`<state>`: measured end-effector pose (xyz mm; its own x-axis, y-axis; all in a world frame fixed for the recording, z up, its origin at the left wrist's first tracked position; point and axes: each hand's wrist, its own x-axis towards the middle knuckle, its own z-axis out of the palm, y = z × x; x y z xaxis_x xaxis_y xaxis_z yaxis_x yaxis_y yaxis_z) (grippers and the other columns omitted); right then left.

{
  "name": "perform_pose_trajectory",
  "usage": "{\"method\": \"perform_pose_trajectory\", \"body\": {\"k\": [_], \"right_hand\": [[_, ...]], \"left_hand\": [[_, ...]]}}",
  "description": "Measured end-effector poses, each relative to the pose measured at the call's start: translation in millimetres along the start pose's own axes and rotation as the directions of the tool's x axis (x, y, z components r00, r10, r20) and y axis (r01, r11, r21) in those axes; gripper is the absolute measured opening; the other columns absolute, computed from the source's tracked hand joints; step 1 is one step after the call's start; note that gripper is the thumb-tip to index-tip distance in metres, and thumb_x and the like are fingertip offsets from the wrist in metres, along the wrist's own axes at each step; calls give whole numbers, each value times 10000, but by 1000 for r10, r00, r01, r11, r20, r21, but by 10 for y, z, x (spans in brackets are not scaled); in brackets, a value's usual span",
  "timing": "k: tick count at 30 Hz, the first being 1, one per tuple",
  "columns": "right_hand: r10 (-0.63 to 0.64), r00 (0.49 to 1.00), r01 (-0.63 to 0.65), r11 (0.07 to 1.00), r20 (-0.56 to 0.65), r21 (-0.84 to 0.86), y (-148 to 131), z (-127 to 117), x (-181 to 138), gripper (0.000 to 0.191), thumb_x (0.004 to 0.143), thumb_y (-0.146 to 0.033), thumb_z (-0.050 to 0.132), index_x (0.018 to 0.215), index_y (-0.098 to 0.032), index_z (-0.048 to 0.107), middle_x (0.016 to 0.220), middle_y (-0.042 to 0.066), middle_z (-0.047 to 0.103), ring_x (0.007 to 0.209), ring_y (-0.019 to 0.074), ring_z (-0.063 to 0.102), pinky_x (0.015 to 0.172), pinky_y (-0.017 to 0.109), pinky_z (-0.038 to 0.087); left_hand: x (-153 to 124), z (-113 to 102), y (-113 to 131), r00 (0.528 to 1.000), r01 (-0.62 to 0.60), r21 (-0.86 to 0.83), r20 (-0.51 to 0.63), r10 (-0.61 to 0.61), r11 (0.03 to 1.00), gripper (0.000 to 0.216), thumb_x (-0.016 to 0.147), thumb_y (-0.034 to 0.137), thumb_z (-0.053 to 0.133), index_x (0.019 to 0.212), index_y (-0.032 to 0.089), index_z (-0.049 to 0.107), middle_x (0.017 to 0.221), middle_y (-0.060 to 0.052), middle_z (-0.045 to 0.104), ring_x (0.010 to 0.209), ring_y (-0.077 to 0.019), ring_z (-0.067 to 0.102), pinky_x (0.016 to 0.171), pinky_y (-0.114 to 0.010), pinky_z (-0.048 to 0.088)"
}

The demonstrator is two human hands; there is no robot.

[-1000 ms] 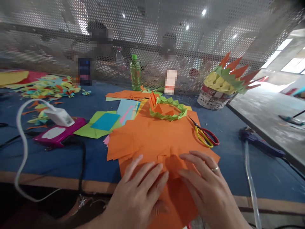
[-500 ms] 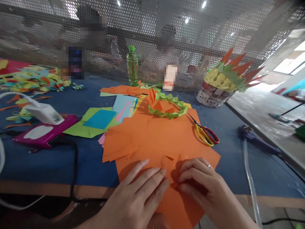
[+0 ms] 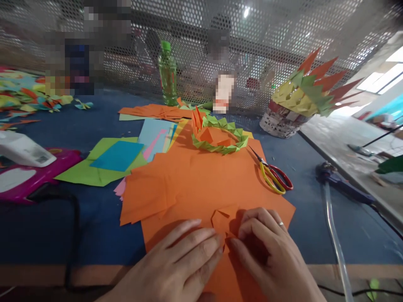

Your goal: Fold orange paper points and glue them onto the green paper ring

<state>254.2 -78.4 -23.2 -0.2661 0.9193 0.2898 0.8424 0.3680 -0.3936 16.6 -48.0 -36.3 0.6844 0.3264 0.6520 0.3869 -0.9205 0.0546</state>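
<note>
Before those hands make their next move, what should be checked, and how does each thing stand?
1. Left hand on the paper: ok, its fingers stretched out.
2. Right hand gripping the small folded orange piece: cannot tell; its fingers are bent beside it.
3. Large orange sheets stacked evenly: not ok, corners stick out at different angles.
4. Scissors away from the hands: ok, lying on the right with tips pointing away.
5. Green paper ring out of the way: ok, at the far end of the sheets.
</note>
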Motion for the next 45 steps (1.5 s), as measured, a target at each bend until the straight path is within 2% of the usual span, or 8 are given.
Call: {"method": "perform_pose_trajectory", "body": {"k": [5, 9, 15, 23, 29, 34, 40, 45], "right_hand": [[0, 999, -1, 999, 37, 33, 13, -64, 4, 61, 939, -284, 643, 893, -257, 614, 947, 14, 658, 890, 166, 613, 761, 301, 527], [3, 996, -14, 993, 91, 115, 8, -121, -2, 67, 957, -310, 621, 918, -285, 668, 1021, 12, 677, 982, 173, 632, 808, 299, 536], [28, 999, -29, 996, 16, 89, 1, -86, 15, 130, 935, -303, 648, 813, -258, 654, 981, 30, 684, 948, 181, 645, 778, 294, 547], [26, 999, -26, 1000, -22, 1, -25, -50, 23, 137, 924, -293, 665, 809, -253, 602, 942, 16, 669, 903, 171, 614, 742, 292, 530], [38, 999, -39, 998, -33, -44, -40, -19, 16, 152, 932, -315, 663, 821, -250, 581, 941, 14, 663, 903, 175, 602, 754, 314, 509], [5, 999, -9, 998, -54, -67, -33, -8, 17, 150, 920, -305, 674, 822, -250, 575, 930, 18, 666, 888, 179, 610, 741, 310, 507], [-14, 998, 10, 998, -65, -66, -45, -23, 31, 151, 923, -299, 661, 813, -253, 569, 920, 20, 670, 869, 179, 617, 715, 300, 508], [-15, 997, 10, 998, -71, -69, -37, -10, 23, 155, 920, -292, 661, 804, -252, 567, 903, 23, 668, 857, 183, 618, 707, 304, 507]], "left_hand": [[-84, 57, -46, 1000, -28, 16, -5, 28, 999, 448, 1107, 317, 325, 1161, 144, 735, 1209, -37, 736, 1184, -180, 608, 1281, -375, 193], [-33, -21, 8, 991, 71, -63, 114, -64, 995, 353, 1068, 204, 392, 1163, 162, 729, 1199, -31, 743, 1201, -165, 607, 1276, -355, 197], [-68, 76, -13, 999, 35, -8, -11, -35, 999, 307, 1041, 139, 447, 1101, 195, 743, 1190, -9, 750, 1168, -149, 630, 1278, -370, 219], [-74, 76, -18, 997, 54, -31, -46, -56, 998, 213, 1016, 141, 538, 1062, 199, 737, 1193, 5, 747, 1159, -126, 643, 1274, -342, 267], [-63, 94, -20, 995, 67, -75, -65, -72, 995, 377, 1076, 141, 379, 1022, 194, 748, 1164, 7, 765, 1132, -121, 652, 1269, -330, 256], [-111, 70, -34, 997, 46, -63, -59, -49, 997, 258, 1032, 123, 491, 1089, 183, 735, 1202, -2, 753, 1153, -134, 652, 1263, -338, 279], [-82, 51, -28, 999, 33, -24, -34, -34, 999, 542, 1119, 414, 242, 1255, 137, 687, 1196, -68, 736, 1188, -182, 622, 1258, -381, 277], [-71, 114, 6, 997, 59, -1, 39, -59, 998, 524, 1110, 459, 260, 1244, 215, 705, 1068, -34, 721, 1110, -178, 622, 1271, -410, 209]]}}
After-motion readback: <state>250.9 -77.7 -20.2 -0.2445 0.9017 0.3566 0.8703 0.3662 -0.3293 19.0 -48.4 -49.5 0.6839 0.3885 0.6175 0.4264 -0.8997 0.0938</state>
